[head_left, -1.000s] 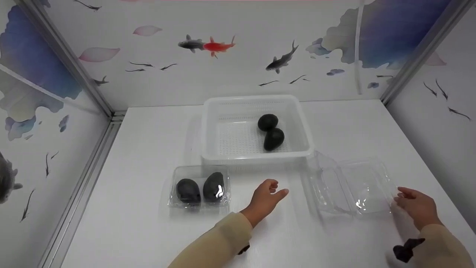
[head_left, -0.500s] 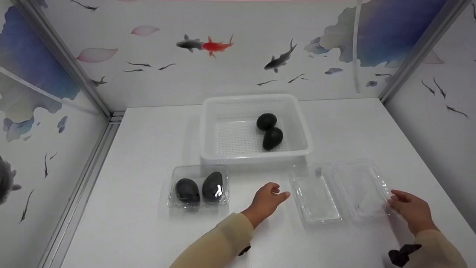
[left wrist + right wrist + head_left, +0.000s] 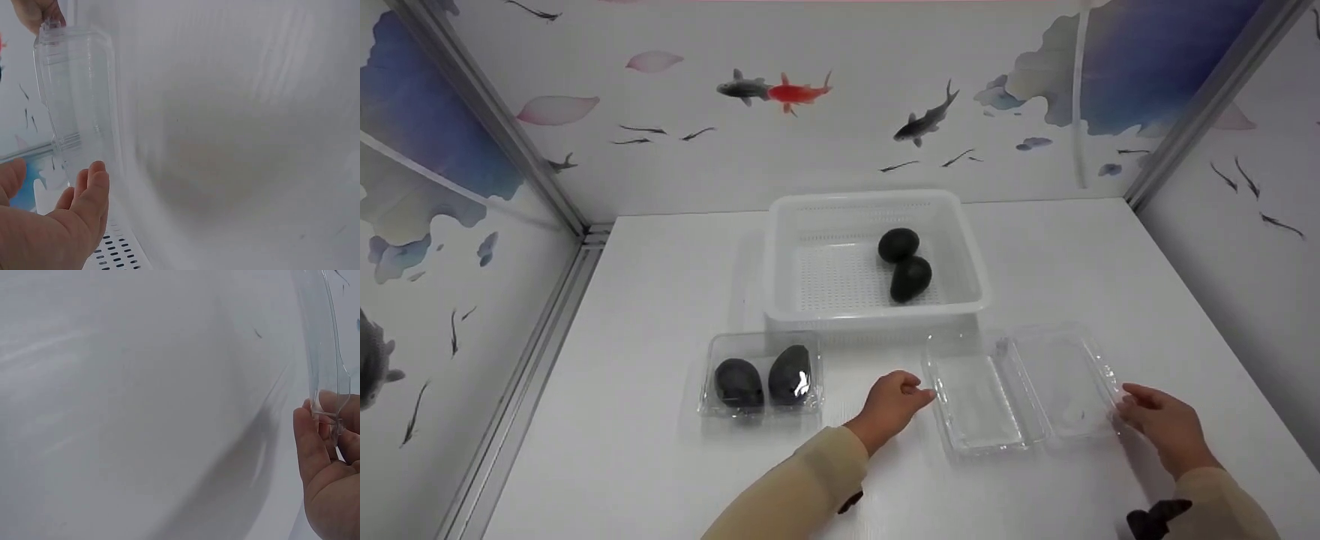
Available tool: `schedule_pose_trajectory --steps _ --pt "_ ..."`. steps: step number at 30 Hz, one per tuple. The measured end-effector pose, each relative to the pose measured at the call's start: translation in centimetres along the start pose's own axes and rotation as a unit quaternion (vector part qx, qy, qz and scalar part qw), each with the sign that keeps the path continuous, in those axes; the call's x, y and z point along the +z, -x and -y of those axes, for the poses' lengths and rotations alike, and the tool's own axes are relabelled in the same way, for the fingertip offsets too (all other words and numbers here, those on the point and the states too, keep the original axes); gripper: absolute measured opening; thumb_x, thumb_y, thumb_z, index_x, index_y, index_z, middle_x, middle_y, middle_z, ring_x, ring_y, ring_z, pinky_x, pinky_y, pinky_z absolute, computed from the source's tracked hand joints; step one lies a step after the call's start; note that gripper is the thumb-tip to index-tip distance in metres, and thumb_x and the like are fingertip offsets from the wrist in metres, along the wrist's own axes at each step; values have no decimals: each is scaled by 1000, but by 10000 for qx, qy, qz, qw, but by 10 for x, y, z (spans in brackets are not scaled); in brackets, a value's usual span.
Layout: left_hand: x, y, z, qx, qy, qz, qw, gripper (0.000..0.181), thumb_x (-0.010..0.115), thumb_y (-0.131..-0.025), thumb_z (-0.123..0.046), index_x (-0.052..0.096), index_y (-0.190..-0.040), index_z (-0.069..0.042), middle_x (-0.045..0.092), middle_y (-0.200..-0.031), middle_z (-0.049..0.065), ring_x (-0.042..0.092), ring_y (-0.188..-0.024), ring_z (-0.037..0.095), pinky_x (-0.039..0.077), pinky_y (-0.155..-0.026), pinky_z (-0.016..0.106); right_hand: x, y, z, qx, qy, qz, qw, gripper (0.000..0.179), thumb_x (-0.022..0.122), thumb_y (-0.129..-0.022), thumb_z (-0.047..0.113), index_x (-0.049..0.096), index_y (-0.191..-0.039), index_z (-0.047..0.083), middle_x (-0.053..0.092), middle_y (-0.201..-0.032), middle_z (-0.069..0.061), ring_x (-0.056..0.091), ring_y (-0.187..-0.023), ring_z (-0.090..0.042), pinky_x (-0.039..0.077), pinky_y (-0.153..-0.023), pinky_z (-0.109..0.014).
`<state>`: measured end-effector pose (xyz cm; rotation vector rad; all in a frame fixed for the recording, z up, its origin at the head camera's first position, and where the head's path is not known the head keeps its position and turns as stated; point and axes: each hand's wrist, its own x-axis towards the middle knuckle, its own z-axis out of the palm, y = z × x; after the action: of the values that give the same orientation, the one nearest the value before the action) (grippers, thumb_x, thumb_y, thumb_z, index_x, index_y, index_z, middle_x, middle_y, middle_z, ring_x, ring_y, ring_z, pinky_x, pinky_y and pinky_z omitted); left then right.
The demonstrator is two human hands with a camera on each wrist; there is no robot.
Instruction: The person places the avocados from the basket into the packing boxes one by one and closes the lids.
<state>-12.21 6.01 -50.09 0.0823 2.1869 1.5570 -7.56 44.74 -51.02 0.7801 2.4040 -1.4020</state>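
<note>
An opened clear plastic clamshell box [image 3: 986, 405] lies on the white table, its base to the left and its lid to the right. At the lid's outer edge, my right hand [image 3: 1166, 426] pinches the thin plastic; the right wrist view shows thumb and fingers on the lid's edge [image 3: 328, 354]. My left hand [image 3: 887, 411] is by the base's left side, fingers loosely bent and holding nothing; whether a fingertip touches the plastic I cannot tell. Left of it sits a closed clear box [image 3: 761, 346] with two dark avocados [image 3: 739, 384] inside.
Behind the boxes stands a white perforated basket [image 3: 832, 307]. Two more avocados [image 3: 911, 279] lie touching each other in its right half. White walls [image 3: 825, 157] printed with fish close off the back and sides of the table.
The opened clamshell, which was tilted, now lies flatter and has shifted left with my right hand on its lid. My left hand has barely moved. The closed box and basket stayed put.
</note>
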Motion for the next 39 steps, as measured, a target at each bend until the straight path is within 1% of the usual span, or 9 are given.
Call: schedule_pose_trajectory --steps 3,6,11,16,23,27,33,35,39 --pt "-2 -1 2 -115 13 -90 9999 35 67 -90 -27 60 -112 -1 60 -99 3 58 -88 14 50 -78 31 7 1 2 -97 -140 93 9998 66 61 -96 22 30 -146 -8 43 -136 -28 56 -87 2 53 -74 -17" --pt "-4 -1 3 -125 -27 -177 9998 28 68 -89 -26 62 -104 -3 59 -95 3 56 -84 14 49 -75 30 13 3 5 -137 -174 173 9996 65 60 -96 21 30 -145 -8 46 -134 -25 54 -84 5 53 -76 -17" --pt "-8 1 4 -164 -19 -207 9996 21 69 -89 -24 61 -97 -5 57 -89 1 53 -80 13 46 -70 28 22 5 9 -185 -67 196 9996 64 61 -96 23 32 -145 -8 47 -133 -24 55 -89 0 53 -77 -18" --pt "-13 1 3 -249 -112 -346 9990 20 69 -88 -20 59 -97 -5 56 -88 2 53 -80 14 46 -70 28 31 6 13 -253 71 194 9995 61 60 -95 20 35 -143 -8 51 -128 -21 55 -93 -6 52 -76 -17" --pt "-20 0 6 -121 -252 -605 9978 23 74 -83 -14 58 -97 -3 57 -88 3 53 -81 15 47 -70 28 40 7 17 -159 76 254 9995 60 60 -96 23 36 -143 -6 52 -126 -19 54 -104 -21 51 -76 -18" --pt "-25 0 9 -59 -212 -742 9970 24 75 -81 -10 58 -96 -2 57 -88 4 54 -81 15 48 -70 28 45 8 19 -216 179 330 9991 60 58 -96 25 36 -143 -6 52 -127 -19 54 -103 -20 50 -76 -18" --pt "-32 1 12 -22 -31 -818 9966 22 70 -84 -7 56 -99 0 56 -91 6 54 -83 17 48 -73 30 53 8 20 -362 216 368 9984 62 60 -94 26 37 -142 -7 52 -126 -19 54 -99 -14 49 -76 -18" --pt "-33 2 13 -7 38 -857 9963 21 69 -84 -6 56 -100 1 56 -91 6 54 -83 17 49 -73 30 56 8 22 -374 252 368 9983 62 60 -94 27 37 -142 -7 52 -126 -20 54 -100 -16 48 -75 -19" --pt "-36 3 16 91 122 -1051 9943 19 66 -84 -2 56 -99 3 58 -89 7 56 -81 18 50 -72 31 63 9 25 -374 298 388 9981 61 59 -95 27 38 -141 -6 52 -126 -20 52 -103 -22 49 -76 -21"
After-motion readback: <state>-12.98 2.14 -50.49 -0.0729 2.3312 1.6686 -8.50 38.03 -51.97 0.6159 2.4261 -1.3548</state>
